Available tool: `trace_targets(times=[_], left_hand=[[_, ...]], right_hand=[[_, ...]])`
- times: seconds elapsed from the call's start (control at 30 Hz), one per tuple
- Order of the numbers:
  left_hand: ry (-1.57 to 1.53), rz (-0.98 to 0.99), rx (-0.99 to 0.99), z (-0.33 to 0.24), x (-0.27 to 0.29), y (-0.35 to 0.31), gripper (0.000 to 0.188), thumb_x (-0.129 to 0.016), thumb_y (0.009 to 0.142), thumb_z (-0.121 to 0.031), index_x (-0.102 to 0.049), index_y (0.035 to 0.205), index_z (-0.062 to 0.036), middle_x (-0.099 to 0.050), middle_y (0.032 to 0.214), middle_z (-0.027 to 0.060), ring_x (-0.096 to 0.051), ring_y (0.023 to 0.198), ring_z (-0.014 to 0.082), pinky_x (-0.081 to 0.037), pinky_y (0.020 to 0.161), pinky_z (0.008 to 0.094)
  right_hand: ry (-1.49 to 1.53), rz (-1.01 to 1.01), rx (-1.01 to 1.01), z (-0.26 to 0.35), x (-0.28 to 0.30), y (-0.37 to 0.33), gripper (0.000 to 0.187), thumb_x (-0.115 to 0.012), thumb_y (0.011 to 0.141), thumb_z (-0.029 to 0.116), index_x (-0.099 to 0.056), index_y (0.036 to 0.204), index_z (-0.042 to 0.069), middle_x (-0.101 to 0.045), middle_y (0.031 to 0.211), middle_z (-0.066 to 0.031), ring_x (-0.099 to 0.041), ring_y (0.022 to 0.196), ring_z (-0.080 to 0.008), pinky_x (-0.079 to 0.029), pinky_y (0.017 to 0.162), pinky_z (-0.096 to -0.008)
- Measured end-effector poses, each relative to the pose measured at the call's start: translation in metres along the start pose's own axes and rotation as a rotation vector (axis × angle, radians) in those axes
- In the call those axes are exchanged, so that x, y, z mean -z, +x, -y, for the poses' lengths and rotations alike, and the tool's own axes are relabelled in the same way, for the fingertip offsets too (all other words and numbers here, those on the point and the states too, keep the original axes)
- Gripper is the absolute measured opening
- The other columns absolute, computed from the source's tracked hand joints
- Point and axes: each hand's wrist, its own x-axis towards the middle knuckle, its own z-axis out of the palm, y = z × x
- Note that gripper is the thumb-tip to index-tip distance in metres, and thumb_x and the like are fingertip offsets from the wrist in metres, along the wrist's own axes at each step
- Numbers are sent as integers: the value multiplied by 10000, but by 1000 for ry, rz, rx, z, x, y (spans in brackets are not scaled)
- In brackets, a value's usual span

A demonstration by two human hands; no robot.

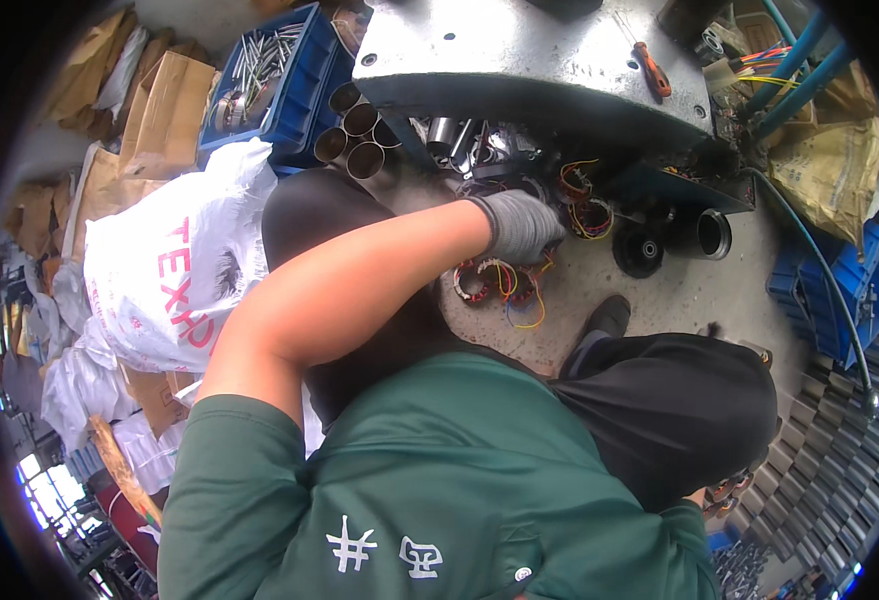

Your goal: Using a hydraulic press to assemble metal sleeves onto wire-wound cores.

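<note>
My left hand, in a grey knit glove, reaches down over the floor beneath the edge of a metal bench. Its fingers curl downward, and whatever they hold is hidden under the hand. Just below it are motor stators with red windings and loose yellow, red and blue wires. Further stator coils with coloured wires lie right of the glove. Only a sliver of my right arm shows beside my right thigh; the hand itself is out of sight.
The metal bench carries an orange-handled screwdriver. On the floor are a round black motor part, a dark cylinder housing and several metal tubes. Blue crates hold metal rods. A white sack stands left; a hose hangs right.
</note>
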Motion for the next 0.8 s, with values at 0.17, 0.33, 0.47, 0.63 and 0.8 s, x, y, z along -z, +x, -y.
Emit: trace_targets(times=[0.17, 0.33, 0.47, 0.63, 0.8], left_hand=[[47, 189, -97, -12, -53, 35, 366, -769, 871, -333, -796, 1126, -71, -775, 1046, 191, -748, 1006, 371, -588, 862, 477], [12, 398, -32, -13, -90, 39, 479, -821, 824, -384, -780, 1191, -79, -782, 1076, 169, -755, 995, 353, -587, 841, 461], [75, 496, -73, -6, -73, 14, 421, -806, 846, -360, -793, 1153, -72, -784, 1096, 155, -758, 1000, 331, -585, 844, 457], [131, 386, -98, -13, -55, 11, 410, -803, 850, -353, -794, 1145, -68, -783, 1098, 157, -758, 1003, 323, -584, 847, 454], [173, 315, -98, -11, -40, 16, 399, -800, 854, -347, -796, 1136, -65, -782, 1101, 158, -757, 1007, 315, -582, 851, 451]], right_hand=[[124, -138, 39, -4, 45, 149, 217, -672, 935, 221, -769, 1042, 59, -787, 1014, -164, -742, 946, -280, -562, 873, -411], [-128, -38, 129, 76, 89, 174, 199, -658, 927, 204, -770, 1019, 67, -785, 1021, -167, -742, 965, -295, -562, 877, -410], [-829, 662, 650, 223, 63, 90, 287, -620, 863, 128, -759, 1105, 64, -751, 1111, -222, -705, 1117, -407, -551, 956, -475], [-704, 931, 1010, 424, 134, -53, 415, -568, 813, -63, -723, 1183, 41, -716, 1150, -244, -680, 1110, -436, -547, 984, -454], [-244, 794, 1169, 497, 125, -137, 513, -488, 740, -240, -654, 1137, 40, -719, 1215, -179, -673, 1192, -395, -548, 1017, -453]])
